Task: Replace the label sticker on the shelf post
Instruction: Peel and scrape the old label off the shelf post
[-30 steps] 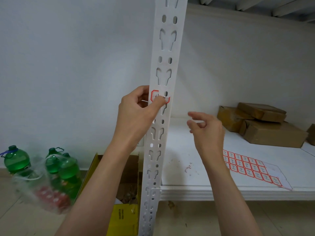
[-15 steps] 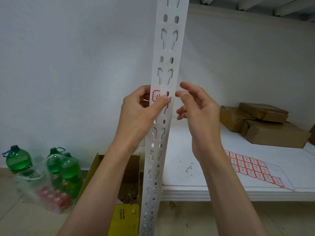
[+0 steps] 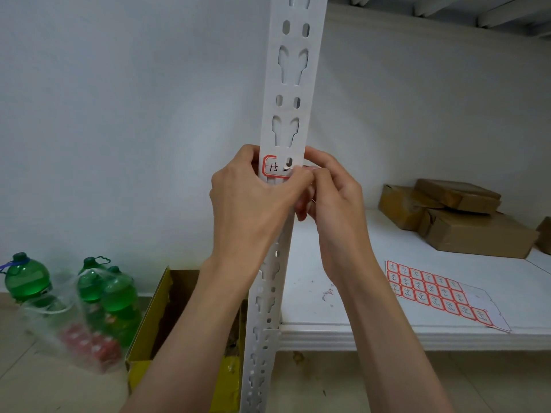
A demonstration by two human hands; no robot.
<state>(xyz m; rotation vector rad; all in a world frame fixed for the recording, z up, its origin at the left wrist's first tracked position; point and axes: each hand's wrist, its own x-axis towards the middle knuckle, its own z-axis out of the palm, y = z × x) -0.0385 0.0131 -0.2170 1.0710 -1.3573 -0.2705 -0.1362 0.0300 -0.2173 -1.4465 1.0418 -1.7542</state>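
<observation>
A small white paper label sticker with a red octagonal border (image 3: 275,167) sits flat on the front face of the white perforated metal shelf post (image 3: 290,93), dark handwritten marks across it. Its left part shows; its right end is hidden under the fingers (image 3: 299,174) pressed there, and more fingers (image 3: 247,153) curl round the post's left edge just beside it. The post stands upright, slightly tilted in view, with oval holes and keyhole slots above and below the fingers. Well right of and below the fingers, a white backing sheet of red-bordered label stickers (image 3: 432,290) lies flat on the white shelf board (image 3: 357,263).
</observation>
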